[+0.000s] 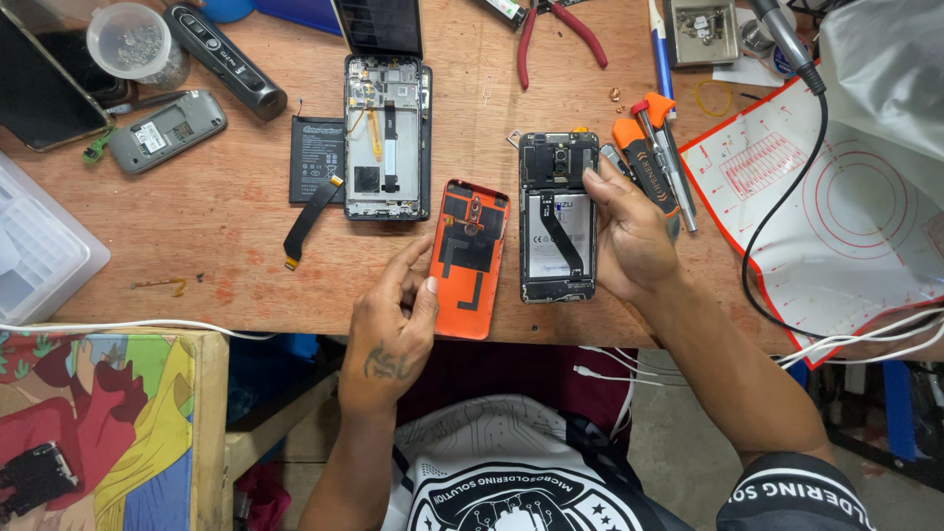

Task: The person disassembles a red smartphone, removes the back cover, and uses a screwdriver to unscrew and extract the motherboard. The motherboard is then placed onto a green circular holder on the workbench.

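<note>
An opened black phone (557, 218) with its battery and a black flex cable showing lies near the front edge of the wooden bench (226, 211). My right hand (629, 236) rests along its right side, fingers curled on its edge. An orange back cover (470, 258) lies inner side up just to its left. My left hand (398, 320) touches the cover's lower left edge with thumb and fingertips.
A second opened phone (386, 138) lies further back with a loose battery (317, 157) and flex cable (309, 221) beside it. Orange-handled tools (649, 157), red pliers (556, 29), a red-and-white mat (826, 206), a plastic cup (133, 41), and an old handset (167, 130) surround them.
</note>
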